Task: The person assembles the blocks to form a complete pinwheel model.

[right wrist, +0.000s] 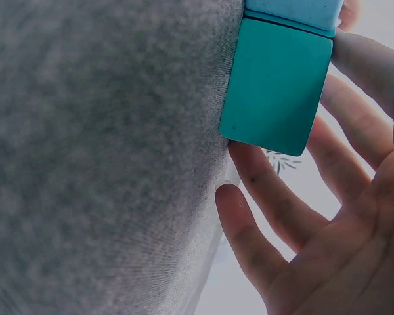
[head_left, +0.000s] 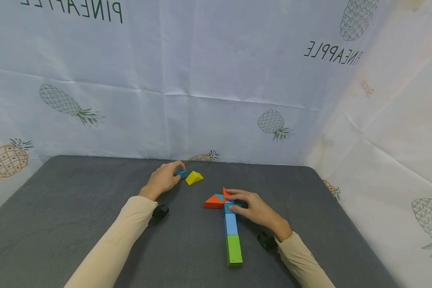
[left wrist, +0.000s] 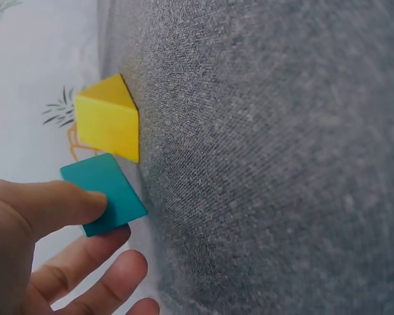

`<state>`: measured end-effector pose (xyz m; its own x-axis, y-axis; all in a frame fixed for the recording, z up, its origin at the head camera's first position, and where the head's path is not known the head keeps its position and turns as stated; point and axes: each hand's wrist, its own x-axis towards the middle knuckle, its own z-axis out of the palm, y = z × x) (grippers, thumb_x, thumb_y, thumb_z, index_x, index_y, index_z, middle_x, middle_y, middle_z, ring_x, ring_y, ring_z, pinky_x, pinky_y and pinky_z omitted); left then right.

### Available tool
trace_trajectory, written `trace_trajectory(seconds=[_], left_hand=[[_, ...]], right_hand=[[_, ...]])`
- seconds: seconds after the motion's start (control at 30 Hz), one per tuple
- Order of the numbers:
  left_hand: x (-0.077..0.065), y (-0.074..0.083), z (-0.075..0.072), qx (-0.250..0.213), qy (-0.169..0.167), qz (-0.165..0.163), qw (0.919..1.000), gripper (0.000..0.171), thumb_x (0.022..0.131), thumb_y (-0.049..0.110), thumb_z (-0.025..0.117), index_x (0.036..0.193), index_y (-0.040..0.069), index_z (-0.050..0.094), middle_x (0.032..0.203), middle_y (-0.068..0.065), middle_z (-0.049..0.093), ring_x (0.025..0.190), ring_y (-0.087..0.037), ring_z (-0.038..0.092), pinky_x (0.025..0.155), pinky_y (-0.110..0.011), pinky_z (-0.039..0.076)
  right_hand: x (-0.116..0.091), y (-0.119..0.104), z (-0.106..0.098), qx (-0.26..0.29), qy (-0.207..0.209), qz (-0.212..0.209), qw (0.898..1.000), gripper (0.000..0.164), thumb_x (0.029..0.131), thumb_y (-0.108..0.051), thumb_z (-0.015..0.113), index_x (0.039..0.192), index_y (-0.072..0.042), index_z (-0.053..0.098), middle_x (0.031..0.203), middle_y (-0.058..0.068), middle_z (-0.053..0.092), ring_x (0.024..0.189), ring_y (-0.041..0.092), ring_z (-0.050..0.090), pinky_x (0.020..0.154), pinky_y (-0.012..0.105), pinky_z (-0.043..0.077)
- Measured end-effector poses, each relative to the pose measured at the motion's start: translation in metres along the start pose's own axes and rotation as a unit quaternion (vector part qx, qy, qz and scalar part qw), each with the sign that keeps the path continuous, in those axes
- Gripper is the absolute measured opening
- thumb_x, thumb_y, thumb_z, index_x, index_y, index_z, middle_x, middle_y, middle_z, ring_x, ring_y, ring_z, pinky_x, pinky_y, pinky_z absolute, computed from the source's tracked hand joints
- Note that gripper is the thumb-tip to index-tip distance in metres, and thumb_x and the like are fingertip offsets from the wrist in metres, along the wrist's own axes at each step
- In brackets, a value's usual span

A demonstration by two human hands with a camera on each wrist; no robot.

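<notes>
At the far side of the table, my left hand (head_left: 163,179) pinches a teal wedge-shaped block (left wrist: 123,193) between thumb and fingers. A yellow triangular block (head_left: 193,178) sits just beside it. My right hand (head_left: 255,208) curls about the far end of a row of blocks. Its thumb and fingers are around a teal block (right wrist: 276,85), with the index fingertip by a small red block (head_left: 225,194). An orange-red triangular block (head_left: 214,202) adjoins the row on its left, with a teal piece (head_left: 219,197) behind it.
Toward me the row continues with a light blue block (head_left: 231,224) and a green block (head_left: 234,250). The dark grey table (head_left: 93,224) ends at a white curtain (head_left: 209,80) printed with pineapples. Dark wrist cameras sit under both wrists.
</notes>
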<state>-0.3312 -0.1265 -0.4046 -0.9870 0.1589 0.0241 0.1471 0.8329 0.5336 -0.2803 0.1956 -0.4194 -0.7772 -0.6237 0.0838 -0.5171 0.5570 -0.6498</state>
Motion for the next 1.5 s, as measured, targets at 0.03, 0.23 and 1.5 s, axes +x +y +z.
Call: trace_trajectory(seconds=[0.03,0.23,1.5], left_hand=[[-0.001,0.0,0.0,0.0,-0.001,0.001,1.0,0.028,0.097,0.01,0.06,0.125,0.016,0.061,0.103,-0.012,0.066,0.067,-0.02,0.053,0.056,-0.03,0.04],[-0.003,-0.001,-0.001,0.0,-0.022,0.004,0.9998,0.027,0.095,0.01,0.063,0.122,0.016,0.063,0.095,-0.01,0.065,0.066,-0.02,0.054,0.056,-0.03,0.041],[-0.031,0.024,0.007,-0.057,-0.049,0.069,0.9948,0.027,0.091,0.01,0.069,0.117,0.005,0.064,0.079,-0.003,0.06,0.061,-0.014,0.051,0.061,-0.027,0.043]], right_hand=[[0.0,0.0,0.0,0.0,0.0,0.001,1.0,0.045,0.099,-0.03,0.062,0.138,-0.007,0.059,0.152,0.012,0.047,0.14,0.035,0.045,0.107,0.053,0.043],[0.0,0.0,0.0,0.002,0.0,0.003,1.0,0.045,0.099,-0.03,0.062,0.138,-0.008,0.059,0.152,0.012,0.047,0.14,0.035,0.045,0.107,0.053,0.043],[0.0,0.001,0.001,-0.002,0.005,0.0,1.0,0.045,0.098,-0.03,0.063,0.137,-0.008,0.06,0.152,0.013,0.047,0.139,0.036,0.045,0.108,0.055,0.042]])
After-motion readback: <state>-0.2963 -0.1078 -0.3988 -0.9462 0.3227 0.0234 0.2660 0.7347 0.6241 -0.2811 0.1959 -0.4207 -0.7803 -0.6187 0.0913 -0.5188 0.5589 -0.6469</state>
